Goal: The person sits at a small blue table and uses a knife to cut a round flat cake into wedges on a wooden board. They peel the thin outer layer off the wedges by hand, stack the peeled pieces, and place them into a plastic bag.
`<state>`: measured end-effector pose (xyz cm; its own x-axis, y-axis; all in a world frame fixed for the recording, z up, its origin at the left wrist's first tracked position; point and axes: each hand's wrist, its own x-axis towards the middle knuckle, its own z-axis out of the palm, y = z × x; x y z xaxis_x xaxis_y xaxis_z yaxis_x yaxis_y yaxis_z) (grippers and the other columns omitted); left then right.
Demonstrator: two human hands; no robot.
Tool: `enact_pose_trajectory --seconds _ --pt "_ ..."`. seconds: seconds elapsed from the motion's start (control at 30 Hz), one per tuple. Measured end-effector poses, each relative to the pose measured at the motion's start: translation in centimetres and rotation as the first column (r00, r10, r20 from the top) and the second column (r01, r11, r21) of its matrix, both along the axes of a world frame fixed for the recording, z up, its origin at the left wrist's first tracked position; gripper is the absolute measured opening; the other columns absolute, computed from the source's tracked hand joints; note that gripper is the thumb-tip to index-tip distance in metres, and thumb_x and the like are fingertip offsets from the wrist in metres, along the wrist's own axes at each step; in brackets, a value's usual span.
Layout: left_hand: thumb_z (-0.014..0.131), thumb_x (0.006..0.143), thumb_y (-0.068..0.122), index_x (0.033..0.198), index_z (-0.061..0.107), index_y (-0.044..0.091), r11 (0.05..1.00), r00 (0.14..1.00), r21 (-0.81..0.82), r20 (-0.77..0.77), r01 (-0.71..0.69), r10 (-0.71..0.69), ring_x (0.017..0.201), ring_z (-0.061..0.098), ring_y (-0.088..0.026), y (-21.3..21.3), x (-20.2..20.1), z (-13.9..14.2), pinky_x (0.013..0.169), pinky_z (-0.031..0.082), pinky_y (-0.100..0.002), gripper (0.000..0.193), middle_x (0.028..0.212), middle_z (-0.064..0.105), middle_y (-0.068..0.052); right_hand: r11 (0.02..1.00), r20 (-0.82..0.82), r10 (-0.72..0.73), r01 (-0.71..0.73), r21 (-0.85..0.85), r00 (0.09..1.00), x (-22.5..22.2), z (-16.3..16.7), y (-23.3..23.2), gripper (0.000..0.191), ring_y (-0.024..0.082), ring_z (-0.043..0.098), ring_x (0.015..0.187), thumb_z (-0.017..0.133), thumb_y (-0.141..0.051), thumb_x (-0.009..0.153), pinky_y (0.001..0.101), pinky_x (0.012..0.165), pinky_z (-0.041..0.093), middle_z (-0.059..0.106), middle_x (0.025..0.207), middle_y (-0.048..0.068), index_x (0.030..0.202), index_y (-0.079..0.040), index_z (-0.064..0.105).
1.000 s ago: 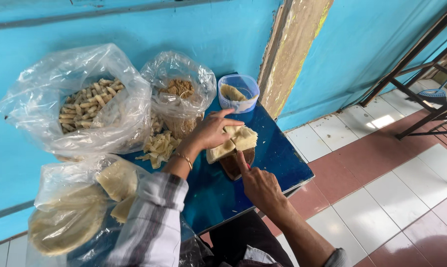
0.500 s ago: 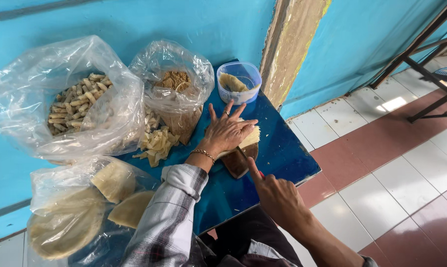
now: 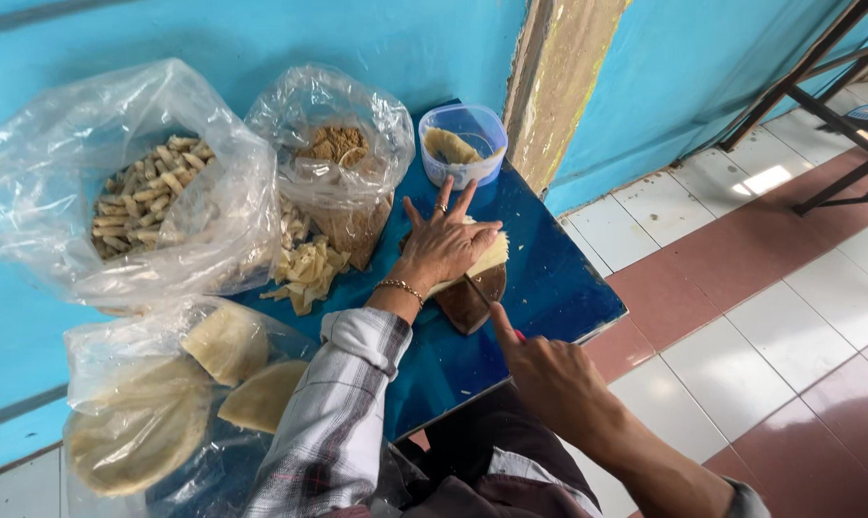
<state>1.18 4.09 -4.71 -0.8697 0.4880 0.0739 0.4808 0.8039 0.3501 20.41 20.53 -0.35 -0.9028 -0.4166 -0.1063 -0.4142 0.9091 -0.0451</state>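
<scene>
- Pressing flat with the left hand, fingers spread wide, palm down on a pale stack of thin wrappers lying on a dark wooden board at the middle of the blue table; nothing gripped, only held down.
- Closing of the right hand around a red-handled knife, index finger stretched along the top, blade running toward the edge of the stack just beside the left thumb.
- Cutting well here probably means: keeping the spread fingers clear of the blade line, holding the stack tight so the sheets do not slide, drawing the blade straight across, staying on the board.
- Sitting nearby: a heap of cut pale strips left of the board, a clear bag of small rolled pieces, a clear bag with brown crumbly filling, a round plastic tub at the far corner, a bag of large folded sheets at lower left.
- Hidden or unclear: most of the knife blade, lost against the dark board; most of the handle, covered by the right hand; the part of the stack under the left palm; how many sheets are in it; the contents of the tub, only a pale mass; the left edge of the table under the bags.
</scene>
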Motion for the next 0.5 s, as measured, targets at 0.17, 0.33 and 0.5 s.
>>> enact_pose_trajectory --seconds 0.17,0.33,0.5 --pt "0.033 0.1 0.06 0.131 0.067 0.045 1.0 1.0 -0.013 -0.003 0.011 -0.011 0.157 0.004 -0.033 0.1 0.1 0.2 0.11 -0.004 -0.087 0.048 0.17 0.017 0.002 1.0 0.008 -0.023 0.023 -0.008 1.0 3.2 0.3 1.9 0.07 0.017 0.065 0.041 0.051 0.005 0.091 0.0361 0.036 0.053 0.066 0.066 0.015 0.156 0.004 0.025" --pt "0.034 0.099 0.064 0.149 0.05 0.039 0.993 0.997 0.095 0.025 -0.069 0.067 0.149 0.026 -0.034 -0.6 -0.1 2.0 0.114 0.01 -0.081 0.059 0.164 0.03 -0.003 0.997 0.089 -0.083 0.082 0.013 0.993 4.7 4.1 5.0 0.079 0.016 0.06 0.043 0.052 -0.007 0.091 0.0365 0.039 0.052 0.068 0.066 0.008 0.163 -0.008 0.021" --pt "0.062 0.09 0.063 0.141 0.05 0.001 0.928 0.925 0.121 0.197 -0.353 0.326 0.129 0.054 -0.037 -4.1 1.4 1.3 0.106 0.047 -0.052 0.081 0.142 0.051 -0.023 0.984 0.06 -0.143 0.149 -0.103 0.988 3.3 3.9 4.7 0.074 0.014 0.057 0.038 0.052 -0.014 0.098 0.0362 0.033 0.051 0.068 0.071 0.007 0.165 -0.013 0.021"
